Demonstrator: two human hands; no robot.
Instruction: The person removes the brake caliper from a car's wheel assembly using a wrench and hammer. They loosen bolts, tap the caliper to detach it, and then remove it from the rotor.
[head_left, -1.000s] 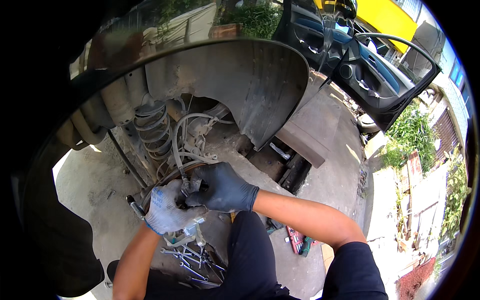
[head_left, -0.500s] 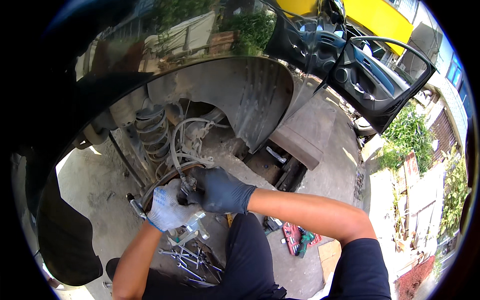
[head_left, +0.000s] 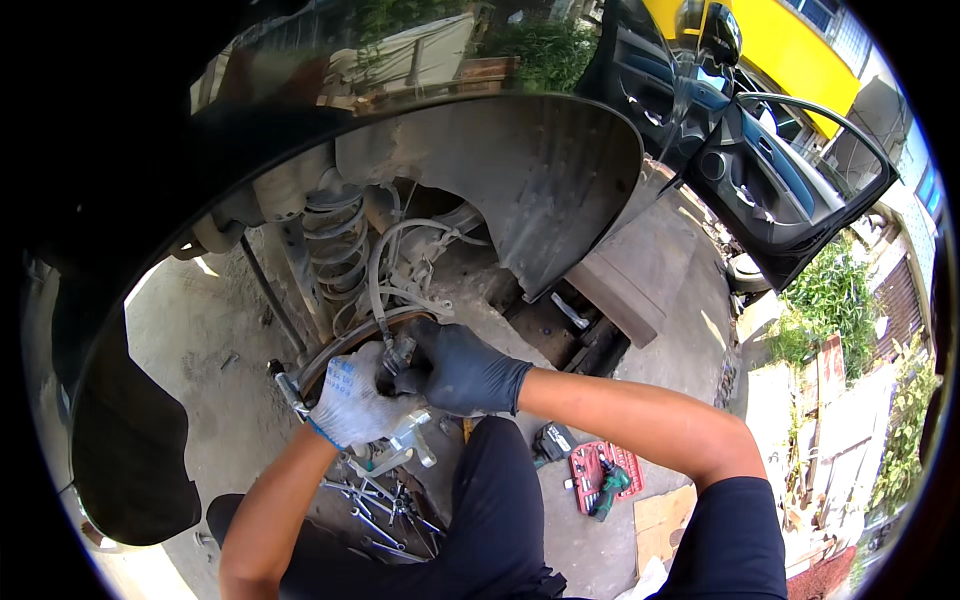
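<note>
In a white knit glove, my left hand [head_left: 358, 400] has its fingers curled around the lower side of a small grey metal part [head_left: 399, 352]. My right hand [head_left: 468, 368], in a dark grey glove, closes on the same part from the right. A rubber hose [head_left: 376, 285] runs down to this part from the wheel well. The fingertips and the underside of the part are largely hidden by the gloves. Just behind my left hand shows the curved rim of a brake disc or drum [head_left: 330, 350]. A metal bar-like piece [head_left: 290, 388] sticks out beside my left wrist.
A coil spring [head_left: 338, 245] stands under the black fender liner [head_left: 510, 180]. Several wrenches [head_left: 375, 520] lie on the ground below. To the right are a red tool case [head_left: 590, 462], a green power tool [head_left: 610, 495] and cardboard [head_left: 660, 525]. An open car door [head_left: 790, 190] projects farther back.
The view has shifted, so the car and the tools appear farther right. Both hands stay together on the metal part, with only a small shift of the fingers.
</note>
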